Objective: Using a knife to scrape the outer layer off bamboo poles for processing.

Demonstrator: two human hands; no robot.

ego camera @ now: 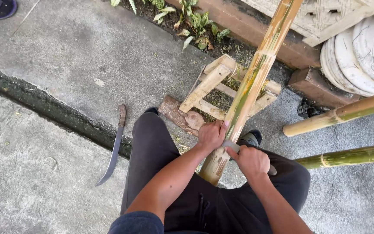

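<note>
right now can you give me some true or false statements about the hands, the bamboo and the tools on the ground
1. Both hands are on the same bamboo pole. True: the left hand grips it and the right hand holds a small blade against it.
2. The curved knife is in the left hand. False: it lies on the concrete, untouched.
3. The pole leans over a small wooden frame. True.
4. Only one bamboo pole is in view. False: two more poles lie at right.
</note>
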